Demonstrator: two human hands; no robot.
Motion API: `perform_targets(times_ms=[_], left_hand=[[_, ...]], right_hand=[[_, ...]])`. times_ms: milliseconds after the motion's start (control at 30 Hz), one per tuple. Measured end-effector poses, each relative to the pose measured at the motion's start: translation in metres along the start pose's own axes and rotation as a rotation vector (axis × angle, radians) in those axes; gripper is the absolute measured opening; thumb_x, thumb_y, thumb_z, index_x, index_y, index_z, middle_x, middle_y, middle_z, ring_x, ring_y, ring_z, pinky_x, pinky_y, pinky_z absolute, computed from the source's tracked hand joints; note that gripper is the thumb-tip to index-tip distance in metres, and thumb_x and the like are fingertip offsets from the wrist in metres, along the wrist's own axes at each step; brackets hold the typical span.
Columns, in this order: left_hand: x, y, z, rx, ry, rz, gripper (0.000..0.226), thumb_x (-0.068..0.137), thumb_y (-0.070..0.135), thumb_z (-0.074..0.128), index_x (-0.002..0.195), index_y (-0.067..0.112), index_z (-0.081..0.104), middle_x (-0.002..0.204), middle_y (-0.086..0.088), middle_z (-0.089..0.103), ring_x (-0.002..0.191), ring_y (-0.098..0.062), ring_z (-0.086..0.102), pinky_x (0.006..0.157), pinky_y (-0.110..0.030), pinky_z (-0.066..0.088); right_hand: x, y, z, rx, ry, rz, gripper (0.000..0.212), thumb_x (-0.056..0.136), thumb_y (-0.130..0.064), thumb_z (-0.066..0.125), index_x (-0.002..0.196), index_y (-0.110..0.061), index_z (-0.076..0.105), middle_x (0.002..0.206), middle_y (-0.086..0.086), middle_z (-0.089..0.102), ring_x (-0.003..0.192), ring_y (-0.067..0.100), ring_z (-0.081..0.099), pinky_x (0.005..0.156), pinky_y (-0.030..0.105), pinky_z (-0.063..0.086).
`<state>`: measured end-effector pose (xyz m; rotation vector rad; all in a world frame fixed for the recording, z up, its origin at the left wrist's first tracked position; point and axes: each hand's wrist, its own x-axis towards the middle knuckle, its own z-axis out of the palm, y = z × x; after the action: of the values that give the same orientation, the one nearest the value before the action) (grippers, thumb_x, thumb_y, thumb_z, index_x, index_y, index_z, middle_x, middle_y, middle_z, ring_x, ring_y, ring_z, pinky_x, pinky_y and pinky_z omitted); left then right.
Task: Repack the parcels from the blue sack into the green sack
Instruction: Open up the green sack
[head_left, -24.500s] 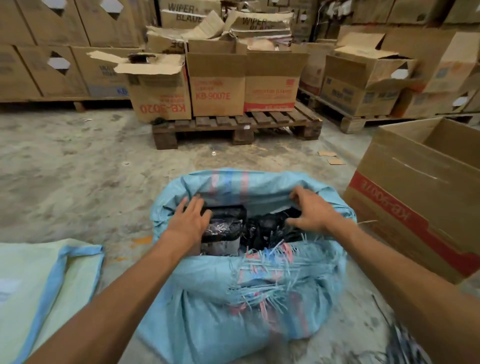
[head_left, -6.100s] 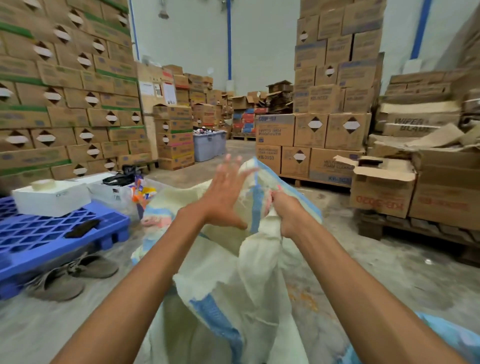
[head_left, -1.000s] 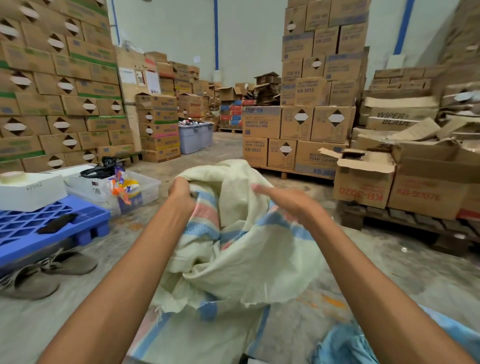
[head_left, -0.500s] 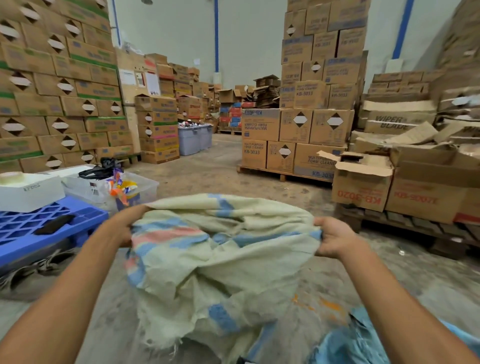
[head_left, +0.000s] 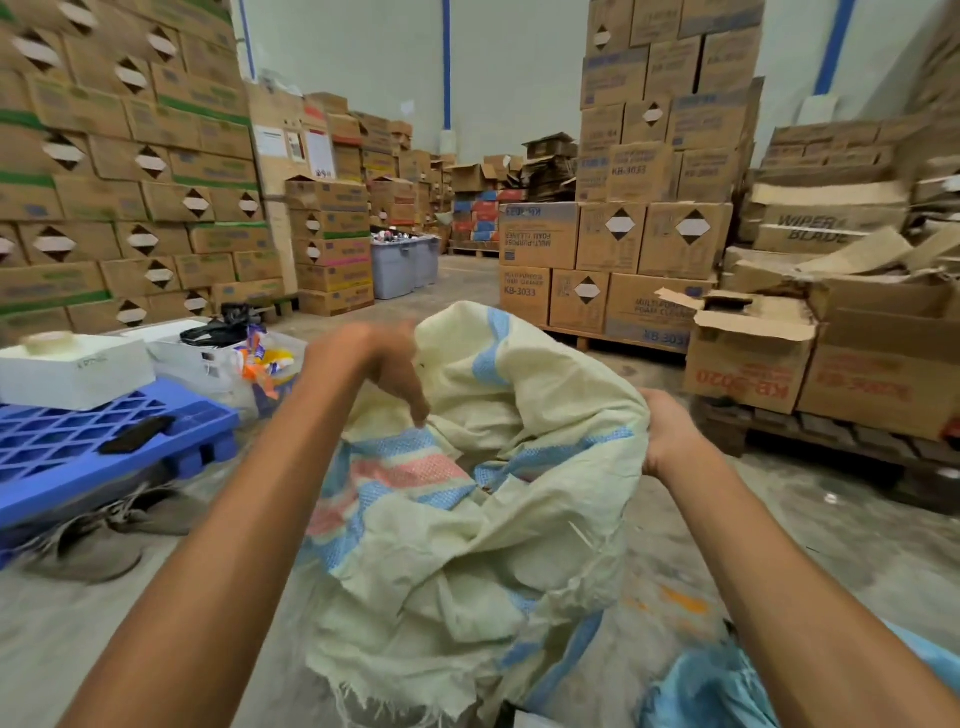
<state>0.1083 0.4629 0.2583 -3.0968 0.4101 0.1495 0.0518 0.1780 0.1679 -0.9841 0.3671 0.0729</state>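
1. At the far left of the frame, a blue pallet (head_left: 104, 441) lies on the concrete floor, with a white box (head_left: 72, 369) on its far end.
2. Left of centre, the left hand (head_left: 379, 364) is raised above the sack. The wrist is bent and the fingers point down at a fold of cloth. It is blurred, so I cannot tell whether the fingers pinch the cloth or only touch it.
3. In the middle, the green sack (head_left: 467, 519), pale woven cloth with blue and pink stripes, hangs crumpled between the two hands. Its frayed edge reaches toward the bottom of the frame.
4. Right of centre, the right hand (head_left: 670, 436) is clamped on the sack's right edge, fingers curled round the cloth.
5. In the lower right corner, part of the blue sack (head_left: 701, 680) shows.
6. At the right, an open cardboard box (head_left: 748, 358) sits on a wooden pallet (head_left: 831, 436).
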Motion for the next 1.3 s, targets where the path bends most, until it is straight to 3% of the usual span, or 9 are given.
perform_targets(times_ms=[133, 233, 333, 567, 700, 767, 900, 1200, 1300], left_hand=[[0.003, 0.041, 0.015, -0.012, 0.276, 0.342, 0.151, 0.041, 0.072, 0.081, 0.155, 0.032, -0.010, 0.165, -0.006, -0.007, 0.152, -0.029, -0.006, 0.123, -0.052, 0.005], [0.021, 0.064, 0.068, -0.189, 0.371, 0.452, 0.068, 0.060, 0.056, 0.073, 0.118, 0.030, 0.050, 0.130, -0.005, 0.055, 0.129, -0.031, 0.048, 0.095, -0.039, 0.043], [0.028, 0.061, 0.093, -0.306, 0.542, 0.265, 0.012, 0.077, 0.035, 0.059, 0.086, 0.027, 0.060, 0.092, 0.000, 0.067, 0.089, -0.029, 0.064, 0.065, -0.031, 0.041], [0.013, 0.048, 0.046, -0.600, 0.746, -0.297, 0.050, 0.087, 0.052, 0.052, 0.104, 0.009, 0.069, 0.110, -0.018, 0.067, 0.103, -0.040, 0.062, 0.077, -0.037, 0.043], [0.003, 0.035, 0.014, -0.820, 0.650, -0.265, 0.036, 0.083, 0.047, 0.053, 0.093, 0.013, 0.061, 0.096, -0.010, 0.063, 0.088, -0.032, 0.060, 0.073, -0.037, 0.043], [0.001, 0.036, 0.002, -1.042, 0.474, -0.112, 0.040, 0.076, 0.044, 0.055, 0.100, 0.013, 0.063, 0.103, -0.008, 0.068, 0.091, -0.027, 0.065, 0.077, -0.038, 0.050], [0.000, 0.027, -0.002, -0.820, 0.421, 0.035, 0.042, 0.076, 0.046, 0.066, 0.101, 0.013, 0.068, 0.098, -0.005, 0.069, 0.077, -0.015, 0.063, 0.065, -0.031, 0.050], [-0.010, -0.047, 0.090, -0.143, 0.604, 0.014, 0.066, 0.067, 0.071, 0.071, 0.112, 0.026, 0.053, 0.106, -0.003, 0.069, 0.100, -0.029, 0.065, 0.067, -0.033, 0.041], [-0.007, -0.040, 0.078, -0.296, 0.328, 0.196, 0.114, 0.055, 0.061, 0.084, 0.145, 0.031, 0.022, 0.142, -0.001, 0.044, 0.131, -0.025, 0.046, 0.103, -0.042, 0.041]], right_hand=[[-0.014, -0.004, 0.004, -0.107, -0.074, 0.000, 0.032, 0.099, -0.021, 0.044, 0.118, -0.006, 0.064, 0.095, 0.017, 0.072, 0.090, 0.034, 0.065, 0.081, 0.042, 0.053], [-0.027, -0.008, 0.010, -0.252, -0.123, 0.016, 0.027, 0.096, -0.023, 0.049, 0.110, -0.007, 0.065, 0.095, 0.016, 0.070, 0.092, 0.032, 0.065, 0.095, 0.045, 0.050], [-0.033, -0.016, 0.021, -0.375, -0.087, 0.030, 0.048, 0.091, -0.040, 0.057, 0.125, -0.007, 0.056, 0.120, 0.015, 0.068, 0.111, 0.034, 0.064, 0.103, 0.053, 0.046], [-0.050, 0.014, 0.066, -0.937, 0.439, -0.735, 0.091, 0.064, -0.072, 0.066, 0.139, -0.031, 0.034, 0.141, 0.005, 0.043, 0.125, 0.026, 0.045, 0.103, 0.051, 0.041], [-0.058, 0.043, 0.080, -1.220, 0.406, -0.546, 0.132, 0.057, -0.067, 0.078, 0.150, -0.036, -0.011, 0.161, 0.014, 0.007, 0.147, 0.043, 0.011, 0.113, 0.069, 0.017], [-0.049, 0.054, 0.078, -1.106, 0.342, -0.474, 0.118, 0.072, -0.050, 0.075, 0.147, -0.040, -0.015, 0.158, 0.017, 0.016, 0.140, 0.046, 0.028, 0.110, 0.064, 0.029], [-0.039, 0.039, 0.038, -0.690, 0.138, -0.343, 0.032, 0.098, -0.019, 0.052, 0.126, -0.005, 0.058, 0.111, 0.017, 0.068, 0.096, 0.030, 0.067, 0.088, 0.046, 0.057], [-0.080, -0.022, 0.006, -0.358, -0.064, -0.034, 0.026, 0.099, -0.019, 0.048, 0.077, -0.007, 0.054, 0.054, 0.007, 0.059, 0.044, 0.020, 0.060, 0.041, 0.027, 0.052], [-0.074, -0.017, 0.027, -0.369, -0.131, -0.049, 0.025, 0.096, -0.024, 0.052, 0.077, -0.010, 0.059, 0.061, 0.006, 0.064, 0.051, 0.020, 0.063, 0.051, 0.028, 0.054]])
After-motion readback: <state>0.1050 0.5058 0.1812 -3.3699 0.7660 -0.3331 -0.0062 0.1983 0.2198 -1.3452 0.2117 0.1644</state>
